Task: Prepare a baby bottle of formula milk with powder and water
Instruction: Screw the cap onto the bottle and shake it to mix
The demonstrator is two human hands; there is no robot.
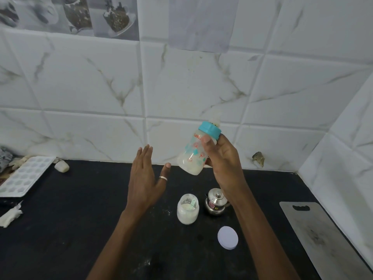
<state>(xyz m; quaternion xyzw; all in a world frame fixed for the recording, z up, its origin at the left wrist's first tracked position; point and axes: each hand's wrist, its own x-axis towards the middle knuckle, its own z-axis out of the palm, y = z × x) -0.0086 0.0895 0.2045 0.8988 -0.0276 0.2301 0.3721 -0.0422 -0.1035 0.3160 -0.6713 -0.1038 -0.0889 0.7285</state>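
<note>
Head view: the bottle (196,152), teal-capped and part-filled with white liquid, is gripped tilted above the counter (70,229) by the right hand (222,158). The left hand (144,178) is held flat, fingers straight, just beside it without contact. An open powder jar (187,212), steel pot (215,202) and white lid (227,237) are noted below.

Even soft indoor light, faint shadows, wide-angle bending at edges, slight overall softness.

Powder jar (188,211), kettle (215,202) block centre; counter (70,229) left open.
</note>
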